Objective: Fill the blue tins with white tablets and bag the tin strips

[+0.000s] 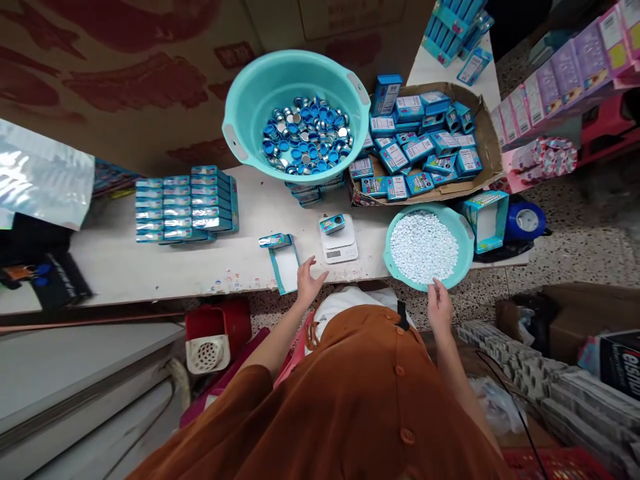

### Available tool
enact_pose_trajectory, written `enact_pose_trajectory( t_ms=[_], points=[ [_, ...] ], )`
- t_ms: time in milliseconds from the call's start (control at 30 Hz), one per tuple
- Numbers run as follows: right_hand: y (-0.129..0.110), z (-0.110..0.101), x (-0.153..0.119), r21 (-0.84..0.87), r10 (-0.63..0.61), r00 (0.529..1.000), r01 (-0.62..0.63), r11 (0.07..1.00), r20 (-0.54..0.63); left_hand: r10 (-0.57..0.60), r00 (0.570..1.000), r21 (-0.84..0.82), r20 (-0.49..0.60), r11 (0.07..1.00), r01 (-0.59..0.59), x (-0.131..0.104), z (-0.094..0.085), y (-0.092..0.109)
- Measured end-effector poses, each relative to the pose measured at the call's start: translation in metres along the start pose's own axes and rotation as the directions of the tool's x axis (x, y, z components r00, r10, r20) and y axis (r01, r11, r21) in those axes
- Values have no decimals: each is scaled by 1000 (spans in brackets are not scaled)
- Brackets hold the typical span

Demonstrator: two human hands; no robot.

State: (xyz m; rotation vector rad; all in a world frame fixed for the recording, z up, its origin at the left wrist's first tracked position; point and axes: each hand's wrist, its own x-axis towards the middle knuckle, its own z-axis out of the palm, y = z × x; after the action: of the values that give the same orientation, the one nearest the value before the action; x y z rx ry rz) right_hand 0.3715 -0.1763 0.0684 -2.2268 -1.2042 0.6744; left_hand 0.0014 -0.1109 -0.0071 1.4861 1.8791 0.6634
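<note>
My left hand [310, 283] is at the table's front edge, its thumb and fingers apart with nothing between them. Just beyond it, a white digital scale [340, 252] bears a small blue box [333, 225] with an opening in its upper side. Left of that hand lies an open blue display carton [284, 270], with another small box [275, 241] at its far end. My right hand [440, 308] is at the near rim of a turquoise basin [467, 247] of small white pellets [424, 247]. Its fingertips are pressed together; whatever they pinch is too small to tell.
Behind the scale stands a larger turquoise tub [250, 87] of blue and silver caps [310, 137]. A cardboard tray [493, 143] of small blue boxes is at the right. Stacked blue boxes [187, 203] stand on the left. A blue tape roll [527, 220] lies by the basin.
</note>
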Motion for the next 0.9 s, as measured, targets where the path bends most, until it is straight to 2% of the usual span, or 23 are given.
enact_pose_trajectory(
  t_ms=[167,267,367,467,567,667,800,900],
  points=[
    [6,3,-7,-24,-27,1000,26,999,-9,1,1000,-8,-3,1000,-1,8,-4,-6],
    [6,8,-1,-71,-84,996,84,994,4,6,1000,-7,-23,1000,-6,17,-8,-8],
    [-1,20,21,-119,-201,979,205,972,47,22,999,2,-50,1000,-21,23,-13,-7],
    [-12,43,54,-168,-313,947,320,932,64,36,998,9,-52,999,-35,22,-19,-5],
    [-19,71,83,-251,-378,923,384,889,76,20,999,10,-47,1000,-20,12,-26,-4],
    [-17,91,98,-326,-378,920,390,861,103,-8,999,32,-52,999,10,-4,-34,-6],
    [-10,101,104,-323,-343,930,368,872,134,-58,996,68,-64,996,62,-27,-42,-9],
    [-7,100,107,-289,-268,956,291,912,117,-92,994,56,-52,994,95,-38,-44,-10]
  ],
)
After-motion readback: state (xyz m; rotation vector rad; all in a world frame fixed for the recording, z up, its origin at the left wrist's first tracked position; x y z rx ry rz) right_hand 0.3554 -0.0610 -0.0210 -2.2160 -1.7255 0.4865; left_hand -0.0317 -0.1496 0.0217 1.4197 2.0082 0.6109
